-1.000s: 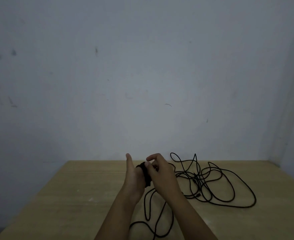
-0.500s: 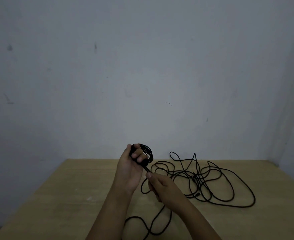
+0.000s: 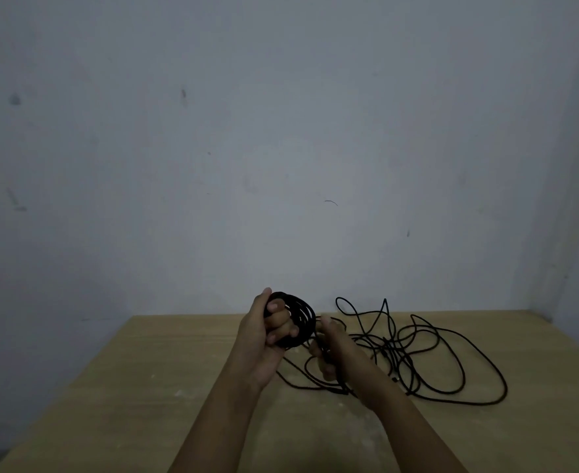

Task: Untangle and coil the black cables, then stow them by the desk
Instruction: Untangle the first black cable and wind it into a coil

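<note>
My left hand [image 3: 264, 339] is raised above the wooden desk [image 3: 144, 387], its fingers closed through a small coil of black cable [image 3: 300, 319] with several loops. Just to its right, my right hand [image 3: 332, 349] pinches the strand that runs down from the coil. A loose tangle of black cable [image 3: 417, 353] sprawls on the desk to the right of both hands, and part of it passes behind my right wrist.
A plain grey-white wall [image 3: 281, 148] rises straight behind the desk. The room corner is at the far right [image 3: 554, 302]. The desk's left edge slants down toward the lower left, with dark floor beyond it.
My left hand has turned palm toward me and the coil has grown by a loop. My right hand dropped along the strand, then came back up beside the coil.
</note>
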